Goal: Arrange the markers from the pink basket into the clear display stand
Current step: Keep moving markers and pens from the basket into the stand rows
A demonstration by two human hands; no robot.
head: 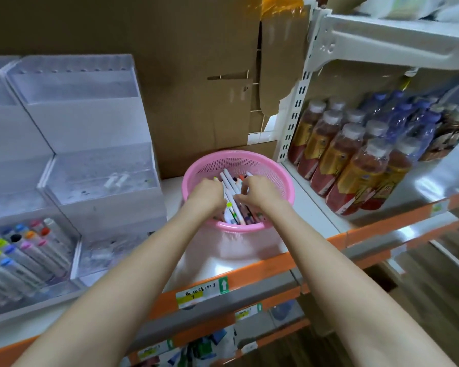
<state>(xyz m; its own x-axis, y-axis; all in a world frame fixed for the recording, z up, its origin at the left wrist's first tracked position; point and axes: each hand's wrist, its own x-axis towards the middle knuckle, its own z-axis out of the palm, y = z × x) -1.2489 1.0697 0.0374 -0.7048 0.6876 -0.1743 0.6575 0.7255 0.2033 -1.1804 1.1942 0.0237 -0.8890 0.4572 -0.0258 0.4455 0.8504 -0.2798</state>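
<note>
The right hand [260, 190] reaches down into a heap of white-barrelled markers [232, 201] with coloured caps. Its fingers are bent over them and its thumb presses against one white barrel, so its grip is closed on that marker. The left hand [206, 193] lies just beside it on the same heap. Its fingers curl downward, hidden behind the back of the hand, so I cannot tell whether its grip holds anything. Both bare forearms stretch in from the bottom edge and meet over the heap.

The markers lie crisscrossed inside a round pink plastic mesh basket [270, 165], which stands on a white shelf [306, 207] with an orange front edge. A white and yellow price label [196, 292] is stuck to that edge.

To the left of the basket stands a stepped clear acrylic display stand [77, 102]. Its upper tiers are bare, save for two small white pieces [115, 179] in the middle tier. At the lower left, a compartment holds a row of grey markers with bright caps [24, 250], lying tilted with their caps upward.

Brown cardboard sheets [170, 75] stand behind the basket. To the right, past a white slotted upright [297, 102], stand plastic drink bottles with white caps [342, 165], packed close together.
</note>
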